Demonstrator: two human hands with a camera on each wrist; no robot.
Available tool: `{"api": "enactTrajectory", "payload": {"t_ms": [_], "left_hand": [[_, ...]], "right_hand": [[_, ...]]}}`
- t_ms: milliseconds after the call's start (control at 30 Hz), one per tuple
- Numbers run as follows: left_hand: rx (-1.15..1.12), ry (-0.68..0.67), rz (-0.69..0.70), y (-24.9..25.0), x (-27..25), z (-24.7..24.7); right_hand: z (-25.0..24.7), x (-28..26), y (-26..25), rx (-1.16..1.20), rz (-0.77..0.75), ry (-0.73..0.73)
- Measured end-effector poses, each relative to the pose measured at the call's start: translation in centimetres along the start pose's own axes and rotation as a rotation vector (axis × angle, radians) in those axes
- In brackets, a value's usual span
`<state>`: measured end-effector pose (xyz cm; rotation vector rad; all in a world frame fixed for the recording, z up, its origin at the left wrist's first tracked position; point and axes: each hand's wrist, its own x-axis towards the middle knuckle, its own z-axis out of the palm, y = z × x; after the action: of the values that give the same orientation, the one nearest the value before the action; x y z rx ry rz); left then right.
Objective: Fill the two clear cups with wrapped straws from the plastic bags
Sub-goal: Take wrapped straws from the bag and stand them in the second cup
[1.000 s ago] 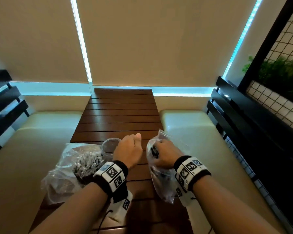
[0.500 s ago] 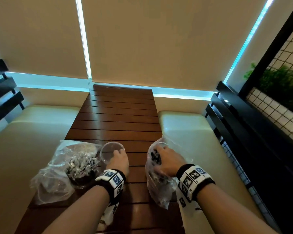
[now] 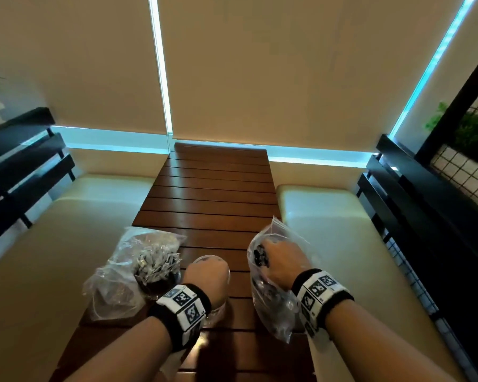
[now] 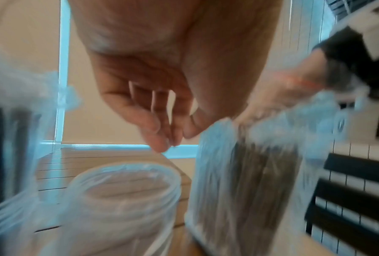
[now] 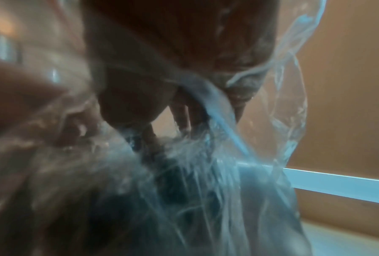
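A clear cup [image 3: 208,259] [image 4: 122,199] stands on the wooden slat table [image 3: 218,188]. My left hand [image 3: 204,277] [image 4: 162,138] hovers just above the cup's rim, fingers hanging loosely together and holding nothing. A plastic bag [image 3: 273,312] [image 4: 245,181] [image 5: 282,104] of dark wrapped straws [image 3: 260,255] stands upright to the right of the cup. My right hand [image 3: 282,260] [image 5: 140,104] reaches into its mouth and grips the straws, with its fingertips hidden by film and blur. A second bag [image 3: 113,288] lies to the left of the cup, with a bunch of wrapped straws [image 3: 155,264] in it.
Cream bench cushions [image 3: 66,244] [image 3: 342,230] flank the narrow table. Black slatted backrests [image 3: 425,216] rise on both sides, with a wire grid and plants at the right. The table runs to a blind-covered window.
My left hand has come down from a raised fist to just over the cup, which now sits nearer to me. My right hand has stayed in the right bag.
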<state>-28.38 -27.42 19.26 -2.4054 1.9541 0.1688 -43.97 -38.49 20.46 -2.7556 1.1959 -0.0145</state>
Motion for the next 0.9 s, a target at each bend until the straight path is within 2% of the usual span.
{"api": "enactTrajectory", "payload": {"t_ms": [67, 100, 167, 200, 267, 367, 567, 667, 700, 800, 833, 900], "left_hand": [[-0.307, 0.173, -0.051, 0.6, 0.5, -1.9], [-0.483, 0.18, -0.078, 1.0, 1.0, -2.9], [-0.768, 0.062, -0.148, 1.7, 2.0, -4.2], [-0.812, -0.015, -0.172, 2.0, 2.5, -4.3], [-0.686, -0.127, -0.162, 2.5, 3.1, -3.7], [-0.472, -0.17, -0.101, 2.7, 3.5, -1.8], [-0.592, -0.081, -0.094, 1.9, 3.7, -0.5], [-0.576, -0.069, -0.062, 2.0, 3.8, -1.1], [-0.573, -0.07, -0.063, 1.8, 3.9, -1.2], [-0.609, -0.093, -0.098, 1.2, 4.3, -1.3], [-0.635, -0.104, -0.11, 0.9, 4.3, -1.4], [-0.658, -0.121, -0.118, 0.7, 4.3, -1.7]], "right_hand": [[0.3, 0.4, -0.2, 0.087, -0.006, -0.042], [0.5, 0.5, -0.2, 0.126, -0.018, -0.054], [1.0, 0.8, -0.3, 0.179, -0.044, -0.064], [1.1, 0.7, -0.4, 0.199, -0.041, -0.073], [1.5, 0.6, -0.5, 0.243, -0.013, -0.084], [2.2, 0.7, -0.5, 0.253, 0.007, -0.056], [1.9, 0.1, -0.3, 0.233, -0.024, 0.048], [0.1, 0.1, -0.6, 0.297, -0.021, 0.137], [-0.6, 0.1, -0.7, 0.379, -0.027, 0.111], [-2.4, -0.2, -0.6, 0.75, -0.007, -0.126], [-2.3, -0.2, -0.2, 0.822, -0.014, -0.159], [-1.6, 0.0, 0.5, 0.774, -0.043, -0.16]]}}
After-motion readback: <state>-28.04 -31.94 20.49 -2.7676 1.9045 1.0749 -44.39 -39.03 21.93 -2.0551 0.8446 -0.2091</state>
